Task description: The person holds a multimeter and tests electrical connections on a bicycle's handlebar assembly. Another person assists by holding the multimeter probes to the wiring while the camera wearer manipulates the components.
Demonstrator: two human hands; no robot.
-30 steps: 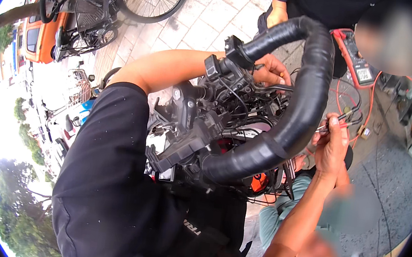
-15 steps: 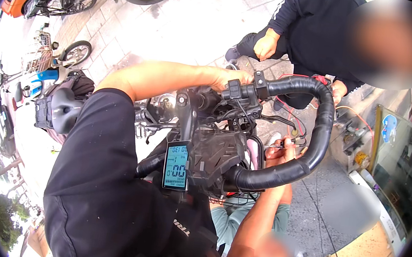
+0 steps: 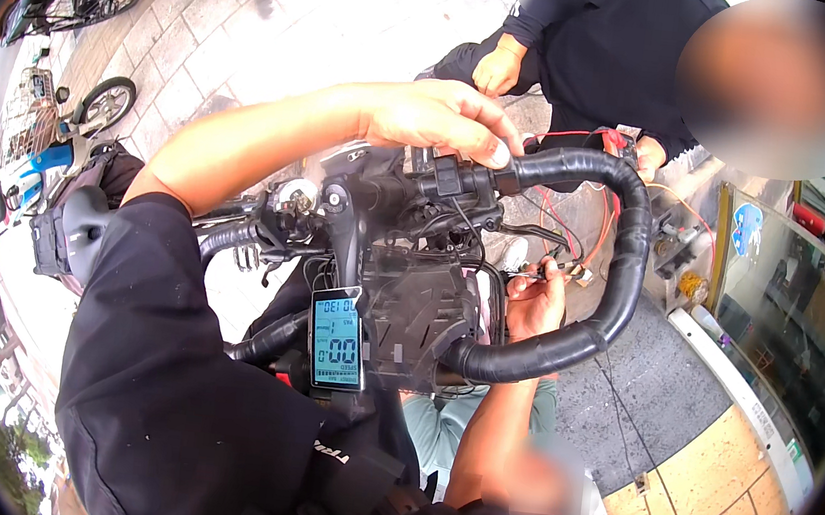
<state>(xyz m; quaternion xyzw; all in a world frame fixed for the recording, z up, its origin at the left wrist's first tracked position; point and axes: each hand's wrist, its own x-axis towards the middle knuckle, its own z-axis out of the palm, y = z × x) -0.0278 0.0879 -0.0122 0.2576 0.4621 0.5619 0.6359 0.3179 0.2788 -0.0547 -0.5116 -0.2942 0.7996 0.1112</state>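
Observation:
Black-taped drop handlebars stand before me on a bike. My left hand lies at the far side of the bar next to a clamp, thumb and bent index finger against it; the other fingers are partly hidden. Inside the curve of the bar, my right hand is closed, pinching a thin dark-and-silver piece whose kind I cannot make out. Beside its fingertips are orange and red wires with brass-coloured ends. A lit display sits near me, by a black case.
Across the bike, a person in dark clothes holds a red-and-black device with wires. A glass cabinet is at right, near a grey mat. Other bikes and a dark bag are at left.
My left hand has come up from behind the bar onto it near the clamp. The view has shifted, moving the surroundings leftward. My right hand stays by the wires.

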